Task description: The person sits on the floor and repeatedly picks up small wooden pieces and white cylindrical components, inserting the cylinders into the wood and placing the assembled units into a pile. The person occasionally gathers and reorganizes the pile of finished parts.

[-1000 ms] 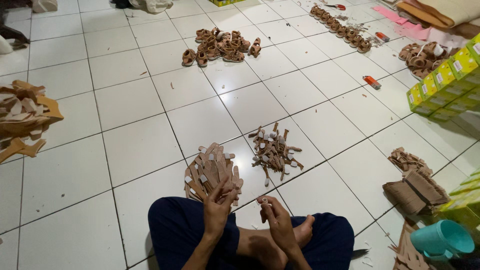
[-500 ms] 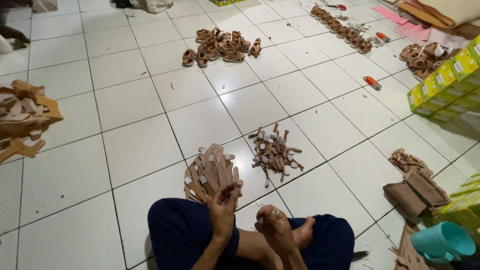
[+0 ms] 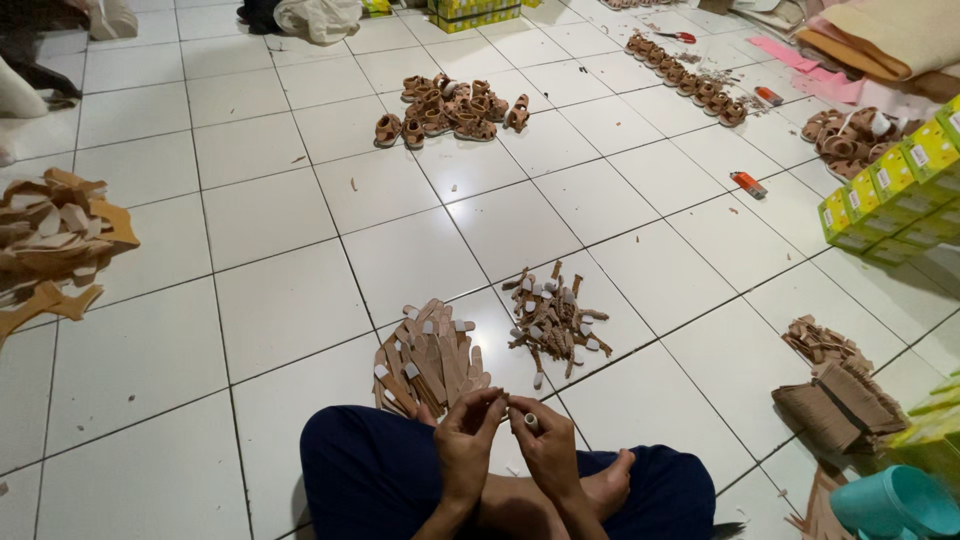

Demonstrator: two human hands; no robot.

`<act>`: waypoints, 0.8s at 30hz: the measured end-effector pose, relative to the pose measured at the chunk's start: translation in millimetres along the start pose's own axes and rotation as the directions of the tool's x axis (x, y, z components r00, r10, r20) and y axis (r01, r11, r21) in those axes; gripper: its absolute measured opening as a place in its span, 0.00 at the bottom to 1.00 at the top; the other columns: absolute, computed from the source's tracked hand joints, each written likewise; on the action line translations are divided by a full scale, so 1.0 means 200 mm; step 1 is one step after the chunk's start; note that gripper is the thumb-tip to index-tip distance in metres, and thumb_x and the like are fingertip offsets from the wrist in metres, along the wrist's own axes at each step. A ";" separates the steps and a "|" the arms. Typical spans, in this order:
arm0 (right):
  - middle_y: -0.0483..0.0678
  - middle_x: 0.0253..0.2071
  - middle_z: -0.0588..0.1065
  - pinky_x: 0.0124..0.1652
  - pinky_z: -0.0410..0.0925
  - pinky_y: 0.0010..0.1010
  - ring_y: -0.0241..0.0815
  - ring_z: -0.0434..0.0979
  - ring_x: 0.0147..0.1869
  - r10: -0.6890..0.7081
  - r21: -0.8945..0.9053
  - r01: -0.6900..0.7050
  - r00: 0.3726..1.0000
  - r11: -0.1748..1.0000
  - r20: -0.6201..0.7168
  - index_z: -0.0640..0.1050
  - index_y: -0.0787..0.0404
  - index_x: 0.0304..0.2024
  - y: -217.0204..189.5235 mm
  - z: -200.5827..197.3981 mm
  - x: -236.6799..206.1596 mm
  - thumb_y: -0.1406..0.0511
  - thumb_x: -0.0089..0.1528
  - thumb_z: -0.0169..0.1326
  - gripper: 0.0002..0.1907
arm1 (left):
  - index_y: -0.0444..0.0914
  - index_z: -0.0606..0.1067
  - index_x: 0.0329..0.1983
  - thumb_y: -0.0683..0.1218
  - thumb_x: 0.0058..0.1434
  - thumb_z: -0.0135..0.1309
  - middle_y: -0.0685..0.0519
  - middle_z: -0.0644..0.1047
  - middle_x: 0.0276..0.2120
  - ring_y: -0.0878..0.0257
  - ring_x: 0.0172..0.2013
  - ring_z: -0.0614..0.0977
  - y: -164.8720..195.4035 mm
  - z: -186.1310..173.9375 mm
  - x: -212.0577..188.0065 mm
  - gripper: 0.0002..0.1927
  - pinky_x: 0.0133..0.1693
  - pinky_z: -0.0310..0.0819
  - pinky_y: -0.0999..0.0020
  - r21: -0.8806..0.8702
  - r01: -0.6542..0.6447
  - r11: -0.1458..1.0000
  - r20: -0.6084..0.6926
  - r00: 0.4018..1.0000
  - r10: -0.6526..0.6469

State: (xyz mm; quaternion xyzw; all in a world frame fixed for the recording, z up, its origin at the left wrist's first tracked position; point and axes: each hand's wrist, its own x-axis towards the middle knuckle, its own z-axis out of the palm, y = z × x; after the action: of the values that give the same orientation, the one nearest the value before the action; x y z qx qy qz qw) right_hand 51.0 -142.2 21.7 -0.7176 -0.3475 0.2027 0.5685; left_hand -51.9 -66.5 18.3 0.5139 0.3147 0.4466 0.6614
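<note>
Two hands, left hand (image 3: 465, 440) and right hand (image 3: 545, 440), pinching one small strap piece (image 3: 530, 421) above the strap pile (image 3: 430, 360); loose pinch, likely drop onto floor (image 3: 280, 300).

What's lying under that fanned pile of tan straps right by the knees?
The fanned pile of flat tan straps rests directly on the white tiled floor. Its near edge disappears behind the left hand and dark blue trouser leg.

The person wears dark navy trousers (image 3: 400, 475), with bare forearms, bare feet and no gloves or rings.
</note>
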 end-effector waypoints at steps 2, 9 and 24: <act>0.44 0.31 0.83 0.23 0.65 0.25 0.30 0.69 0.23 -0.009 -0.070 0.008 1.000 0.998 -0.008 0.84 0.63 0.46 -0.02 0.00 0.00 0.68 0.60 0.58 0.12 | 0.32 0.80 0.48 0.42 0.62 0.61 0.49 0.86 0.41 0.65 0.43 0.86 -0.02 -0.01 0.01 0.12 0.49 0.78 0.74 -0.009 0.001 1.000 -0.022 1.000 -0.001; 0.48 0.27 0.79 0.24 0.65 0.26 0.32 0.69 0.24 -0.118 -0.075 0.117 0.993 0.990 -0.006 0.84 0.63 0.47 -0.04 0.02 0.00 0.69 0.60 0.59 0.13 | 0.32 0.78 0.50 0.41 0.61 0.61 0.47 0.85 0.42 0.64 0.43 0.86 -0.07 -0.02 0.01 0.15 0.49 0.79 0.71 -0.138 0.089 0.986 -0.032 0.995 -0.095; 0.41 0.22 0.76 0.22 0.55 0.24 0.27 0.62 0.22 0.038 0.072 -0.040 0.999 0.997 0.024 0.84 0.65 0.33 0.10 -0.07 -0.02 0.73 0.61 0.53 0.08 | 0.32 0.74 0.58 0.48 0.58 0.63 0.48 0.83 0.42 0.70 0.36 0.83 -0.05 -0.08 0.04 0.26 0.28 0.69 0.80 -0.134 0.329 0.935 0.156 0.938 -0.308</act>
State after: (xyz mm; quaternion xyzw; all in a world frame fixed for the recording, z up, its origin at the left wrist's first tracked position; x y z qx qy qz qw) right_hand 64.1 -156.4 5.6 -0.7006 -0.3323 0.2346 0.5862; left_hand -59.4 -52.8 4.0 0.4306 0.3132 0.3216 0.7830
